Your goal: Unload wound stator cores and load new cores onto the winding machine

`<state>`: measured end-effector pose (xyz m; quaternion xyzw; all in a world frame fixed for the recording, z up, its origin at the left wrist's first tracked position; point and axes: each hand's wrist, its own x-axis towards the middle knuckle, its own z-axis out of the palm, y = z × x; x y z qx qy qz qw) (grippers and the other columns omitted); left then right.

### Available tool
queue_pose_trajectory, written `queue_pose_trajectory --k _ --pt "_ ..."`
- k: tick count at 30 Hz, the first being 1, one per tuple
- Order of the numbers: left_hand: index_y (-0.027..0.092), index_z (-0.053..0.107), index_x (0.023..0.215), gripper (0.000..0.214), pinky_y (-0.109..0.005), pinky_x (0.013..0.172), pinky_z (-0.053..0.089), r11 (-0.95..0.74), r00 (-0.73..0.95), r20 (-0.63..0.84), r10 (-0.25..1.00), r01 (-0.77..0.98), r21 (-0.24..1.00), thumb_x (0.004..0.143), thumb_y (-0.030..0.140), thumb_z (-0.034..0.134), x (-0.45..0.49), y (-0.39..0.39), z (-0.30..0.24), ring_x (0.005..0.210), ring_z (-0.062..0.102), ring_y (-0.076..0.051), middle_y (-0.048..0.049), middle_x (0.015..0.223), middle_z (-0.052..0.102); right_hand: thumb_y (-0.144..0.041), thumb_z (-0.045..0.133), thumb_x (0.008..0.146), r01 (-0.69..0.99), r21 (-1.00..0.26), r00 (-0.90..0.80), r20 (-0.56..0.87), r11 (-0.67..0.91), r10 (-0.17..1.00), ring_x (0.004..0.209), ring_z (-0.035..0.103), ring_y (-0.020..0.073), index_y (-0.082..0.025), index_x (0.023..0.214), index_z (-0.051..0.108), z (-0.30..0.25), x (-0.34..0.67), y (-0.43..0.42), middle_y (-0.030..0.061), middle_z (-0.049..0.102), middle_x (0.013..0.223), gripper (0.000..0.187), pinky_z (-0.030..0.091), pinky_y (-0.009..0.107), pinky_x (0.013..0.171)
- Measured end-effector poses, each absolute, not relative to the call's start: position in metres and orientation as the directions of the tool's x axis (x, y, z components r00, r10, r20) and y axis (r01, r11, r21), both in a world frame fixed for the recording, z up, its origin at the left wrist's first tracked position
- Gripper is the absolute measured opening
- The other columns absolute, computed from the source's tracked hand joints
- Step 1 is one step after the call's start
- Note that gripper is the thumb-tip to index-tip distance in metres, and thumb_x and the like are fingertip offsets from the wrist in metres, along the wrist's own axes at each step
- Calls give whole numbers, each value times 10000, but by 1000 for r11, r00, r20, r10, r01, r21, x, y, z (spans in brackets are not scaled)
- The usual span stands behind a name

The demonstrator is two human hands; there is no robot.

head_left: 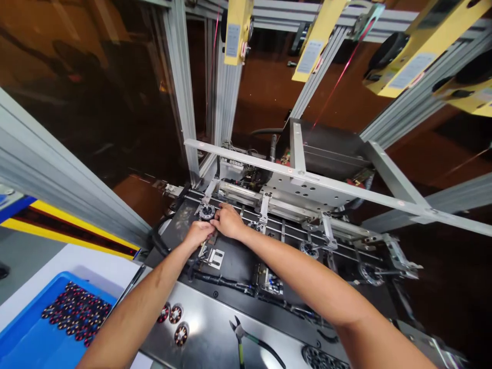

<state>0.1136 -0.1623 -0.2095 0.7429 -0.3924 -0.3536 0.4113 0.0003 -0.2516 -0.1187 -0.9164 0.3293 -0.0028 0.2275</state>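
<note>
My left hand [198, 234] and my right hand [229, 221] meet at the left end of the machine bed, just in front of a round dark fixture with a silver rim [206, 211]. The fingers of both hands are closed in a pinch, their tips nearly touching. Whatever lies between them is too small or hidden to make out. A metal arm [209, 190] reaches down to the fixture from behind. Nearer me, below my left hand, is a slotted silver bracket [216, 258].
Several small wound motor cores [181, 334] and cutting pliers [239, 335] lie on the steel ledge [207, 328]. More cores fill part of a blue tray [33, 335]. A metal rail [265, 165] crosses behind my hands. Yellow wire tensioners [313, 48] hang overhead.
</note>
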Motion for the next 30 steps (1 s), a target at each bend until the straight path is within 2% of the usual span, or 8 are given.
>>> queue_pose_trajectory --k 8,12,15,17,19,21,25,30 --pt "119 705 763 222 -293 595 542 -352 455 -169 -874 -353 867 811 335 685 116 -152 -205 598 650 -170 -48 637 694 -173 665 823 -786 -393 612 -379 -478 -694 963 708 217 -122 958 747 -136 32 -263 130 742 1008 166 534 230 761" --pt "135 730 1032 290 -471 991 490 -287 515 53 -855 -557 779 855 338 622 126 -130 -179 1036 658 -297 -158 1042 743 -149 702 767 -834 -362 545 -431 -416 -719 1038 698 278 -91 1070 725 -135 43 -276 180 730 1068 310 546 258 762" --pt "179 671 1225 355 -529 1157 328 -155 359 210 -910 -762 629 896 268 572 133 -127 -161 1356 455 -328 -138 1392 600 -122 728 725 -853 -354 517 -482 -383 -707 1008 708 289 -64 1059 726 -128 52 -282 193 735 1037 339 552 256 746" --pt "178 638 1283 393 -557 1139 351 -65 178 232 -956 -902 427 900 227 571 135 -130 -157 1410 397 -346 -141 1459 542 -137 744 722 -849 -364 524 -494 -382 -694 981 714 278 -52 1032 731 -117 50 -279 185 739 1018 322 551 251 761" --pt "161 601 1332 426 -568 1117 378 -18 67 208 -976 -972 232 912 226 563 137 -135 -158 1426 379 -360 -166 1480 513 -167 720 765 -824 -396 560 -456 -406 -692 1034 696 258 -71 1079 718 -100 34 -266 161 730 1078 328 538 245 821" --pt "154 578 1359 444 -550 1125 377 -12 42 189 -981 -987 159 922 224 547 138 -138 -160 1435 372 -355 -166 1492 499 -185 670 818 -741 -470 653 -333 -480 -681 1104 662 228 -126 1138 697 -79 0 -248 111 713 1158 326 510 247 899" --pt "167 558 1385 458 -528 1127 386 -34 60 167 -984 -987 154 936 174 467 136 -139 -163 1433 384 -332 -134 1518 475 -212 647 852 -501 -625 785 -37 -599 -618 906 686 175 -179 983 721 -48 -96 -225 26 743 983 154 508 276 853" --pt "160 530 1412 522 -535 1141 374 -62 82 128 -988 -986 156 893 137 476 133 -137 -165 1446 365 -339 -140 1543 437 -160 605 859 -664 -597 595 -55 -451 -802 743 678 170 -134 893 711 -73 -184 -249 42 728 809 115 514 279 746"
